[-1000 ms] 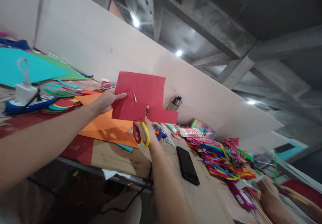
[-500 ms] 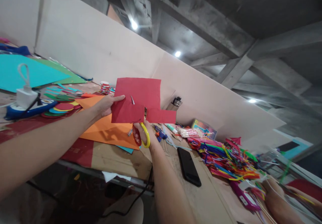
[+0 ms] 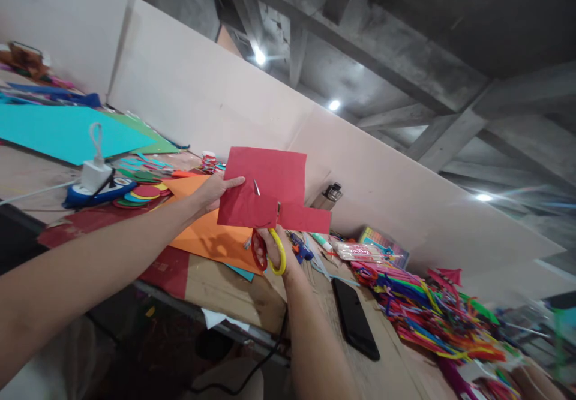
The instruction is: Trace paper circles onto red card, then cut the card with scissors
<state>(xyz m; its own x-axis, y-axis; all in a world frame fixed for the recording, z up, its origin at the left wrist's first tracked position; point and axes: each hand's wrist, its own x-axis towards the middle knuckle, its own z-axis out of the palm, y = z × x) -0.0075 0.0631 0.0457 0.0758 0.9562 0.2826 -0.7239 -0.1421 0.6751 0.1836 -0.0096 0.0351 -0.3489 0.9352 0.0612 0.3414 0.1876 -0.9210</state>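
Note:
My left hand (image 3: 218, 191) grips the left edge of a sheet of red paper (image 3: 270, 172), thumb on the near face. The sheet is held up above the table, with a strip partly cut along its lower right. Around the yellow-and-red handles of a pair of scissors (image 3: 279, 256) my right hand (image 3: 270, 245) is closed, just under the sheet's lower edge. One blade tip pokes out in front of the paper; the rest of the blades is mostly hidden. Below the sheet lies orange paper (image 3: 202, 232) on the table.
A black phone (image 3: 355, 319) lies right of my right forearm, near a heap of coloured pipe cleaners (image 3: 423, 304). Leftward are stacked paper discs (image 3: 141, 195), a power strip (image 3: 96, 190) and turquoise paper (image 3: 67, 130). A bottle (image 3: 327, 196) stands behind. Part of another person's hand (image 3: 533, 382) shows lower right.
The whole view has swung left, so everything sits farther right and slightly lower. Both hands keep their hold on the paper and scissors, and the cut looks about the same.

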